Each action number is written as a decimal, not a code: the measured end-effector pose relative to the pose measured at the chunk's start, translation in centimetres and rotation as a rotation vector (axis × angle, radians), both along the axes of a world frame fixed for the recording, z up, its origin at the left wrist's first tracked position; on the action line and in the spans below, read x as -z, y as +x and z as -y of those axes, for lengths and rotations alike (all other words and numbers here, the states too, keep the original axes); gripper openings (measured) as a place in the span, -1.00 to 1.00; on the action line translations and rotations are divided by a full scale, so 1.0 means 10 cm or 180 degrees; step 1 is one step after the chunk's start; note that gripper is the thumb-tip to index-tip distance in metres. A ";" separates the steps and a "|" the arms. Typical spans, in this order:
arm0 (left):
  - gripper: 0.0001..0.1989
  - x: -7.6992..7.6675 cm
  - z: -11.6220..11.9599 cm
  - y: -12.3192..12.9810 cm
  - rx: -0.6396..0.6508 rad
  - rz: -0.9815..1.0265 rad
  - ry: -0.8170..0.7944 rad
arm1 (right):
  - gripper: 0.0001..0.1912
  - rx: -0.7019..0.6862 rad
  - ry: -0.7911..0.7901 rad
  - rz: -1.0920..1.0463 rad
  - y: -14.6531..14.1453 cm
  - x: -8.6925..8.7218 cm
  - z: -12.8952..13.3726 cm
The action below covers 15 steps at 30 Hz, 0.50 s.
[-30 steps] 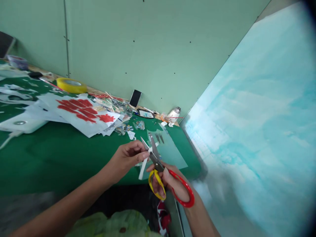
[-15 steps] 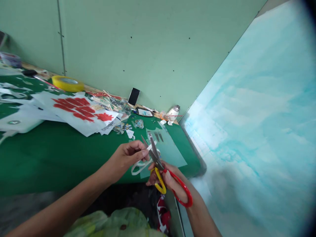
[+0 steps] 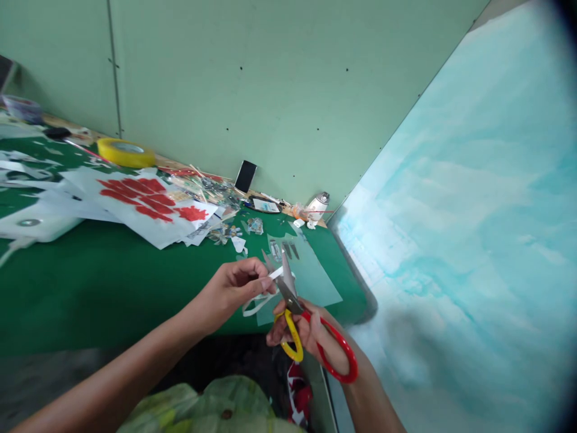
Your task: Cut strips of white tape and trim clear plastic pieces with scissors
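A person's left hand (image 3: 241,288) has its grip pinched on a thin white strip (image 3: 276,273), which loops below that hand over a green worktop (image 3: 135,288). The right hand (image 3: 311,331) has its grip around the red and yellow handles of scissors (image 3: 294,306), blades parted at the strip. Leftward lies paper (image 3: 155,237) with red patches, near yellow tape (image 3: 106,154).

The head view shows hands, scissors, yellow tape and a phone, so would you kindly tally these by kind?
Hands: 2, the left hand and the right hand
Scissors: 1 pair
Yellow tape: 1 roll
Phone: 1
Total: 5
The dark panel cut off at the left edge is unclear, so not counted.
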<state>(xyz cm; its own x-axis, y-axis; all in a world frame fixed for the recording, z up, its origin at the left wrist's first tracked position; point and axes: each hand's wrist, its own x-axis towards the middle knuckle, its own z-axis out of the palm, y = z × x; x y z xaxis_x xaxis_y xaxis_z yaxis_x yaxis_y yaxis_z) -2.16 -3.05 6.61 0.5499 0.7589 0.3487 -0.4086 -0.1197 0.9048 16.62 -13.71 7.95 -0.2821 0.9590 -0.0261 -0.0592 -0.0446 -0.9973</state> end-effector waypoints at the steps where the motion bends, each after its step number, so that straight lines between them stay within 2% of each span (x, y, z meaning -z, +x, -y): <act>1: -0.79 -0.01 0.01 -0.01 0.0018 0.0013 0.0011 | -0.30 -0.0016 -0.0042 -0.0065 0.00 0.00 0.01; 8: -0.77 0.02 0.07 0.00 0.0011 -0.0104 -0.0079 | -0.31 -0.0222 -0.0186 -0.0680 0.01 0.12 0.03; 15: -0.70 -0.02 0.19 0.06 -0.0046 -0.0123 -0.0154 | -0.37 -0.0038 -0.0261 -0.0897 -0.02 0.13 0.09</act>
